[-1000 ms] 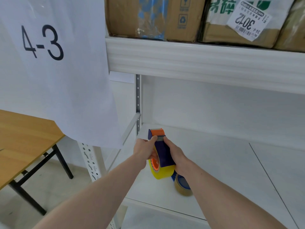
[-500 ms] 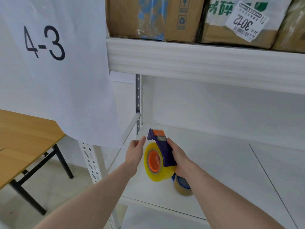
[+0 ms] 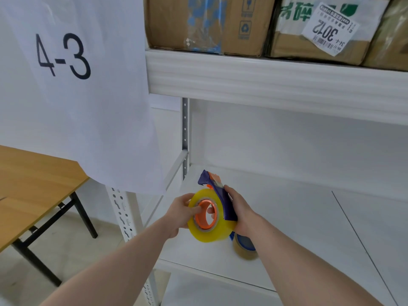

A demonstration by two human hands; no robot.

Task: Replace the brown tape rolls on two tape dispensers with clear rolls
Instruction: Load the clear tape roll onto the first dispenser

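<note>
Tape dispenser with a clear roll held above the shelf, a second dispenser with a brown roll lying below it.

The purple tape dispenser [image 3: 225, 203] has an orange spool [image 3: 204, 215] and an orange part at its upper end; it is tilted, head pointing up and away. A yellowish clear tape roll [image 3: 209, 234] sits on the spool. The left hand [image 3: 180, 214] grips the roll's edge with its thumb on the spool rim; the right hand [image 3: 241, 212] holds the dispenser body. The brown tape roll [image 3: 244, 252] on a blue dispenser [image 3: 246, 244] rests on the white shelf [image 3: 287, 228], partly hidden.
</note>
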